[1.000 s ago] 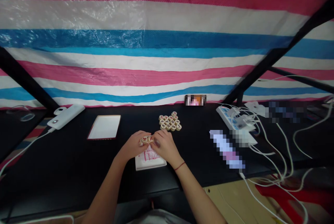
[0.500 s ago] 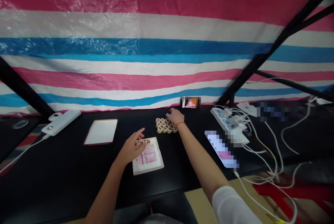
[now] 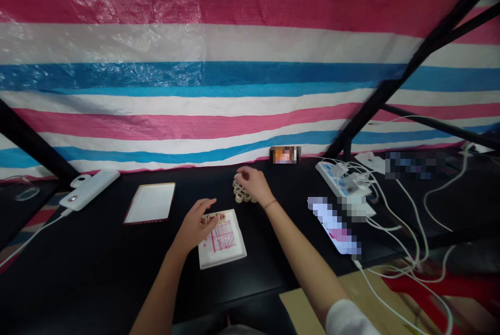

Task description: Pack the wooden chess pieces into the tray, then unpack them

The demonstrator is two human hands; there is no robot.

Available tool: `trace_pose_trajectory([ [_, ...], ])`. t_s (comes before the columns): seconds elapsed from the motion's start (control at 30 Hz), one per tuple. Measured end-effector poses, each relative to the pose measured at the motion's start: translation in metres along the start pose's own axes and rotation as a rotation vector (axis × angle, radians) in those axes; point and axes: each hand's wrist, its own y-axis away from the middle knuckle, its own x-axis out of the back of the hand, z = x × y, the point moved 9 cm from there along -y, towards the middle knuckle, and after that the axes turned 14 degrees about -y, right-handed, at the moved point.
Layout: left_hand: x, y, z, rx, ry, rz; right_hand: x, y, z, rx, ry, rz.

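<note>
The left hand [image 3: 193, 226] is held open, with the fingers spread and stretched over the far left corner of a small white board [image 3: 230, 251] that is marked with a red grid. Round xiangqi pieces [image 3: 221, 216] are lying on the far edge of this board, just beside the fingers. The right hand [image 3: 253, 185] is curved above a cluster of similar pieces [image 3: 239, 194] on the black table [image 3: 117, 257], but it cannot be told whether a piece is gripped. The pieces are judged to be light, stiff and rather smooth, so they may slide easily; they should probably be taken by the rim between thumb and finger. A white tray [image 3: 149, 203] is placed to the left, and a power strip [image 3: 336, 178] to the right.
</note>
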Motion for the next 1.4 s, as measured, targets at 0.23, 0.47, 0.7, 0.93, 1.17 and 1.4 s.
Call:
trace_pose_trajectory([
  [0.23,0.011,-0.007,0.010,-0.069,-0.075,0.084,-0.051,0.075,-0.029,0.212,-0.683,-0.152],
  [0.47,0.019,-0.009,0.029,-0.115,-0.098,0.096,-0.056,0.074,-0.017,0.159,-0.896,-0.169],
  [0.7,0.023,-0.012,0.032,-0.064,-0.144,0.102,-0.028,0.069,0.025,0.109,-1.001,0.080],
  [0.93,-0.014,-0.016,0.050,-0.176,-0.283,-0.163,-0.013,0.066,0.041,0.070,-0.936,0.190],
  [1.17,-0.034,-0.019,0.063,-0.321,-0.441,-0.235,-0.013,0.069,0.034,0.110,-0.826,0.149],
  [1.4,-0.030,-0.017,0.061,-0.307,-0.500,-0.153,-0.021,0.070,0.031,0.156,-0.779,0.126],
])
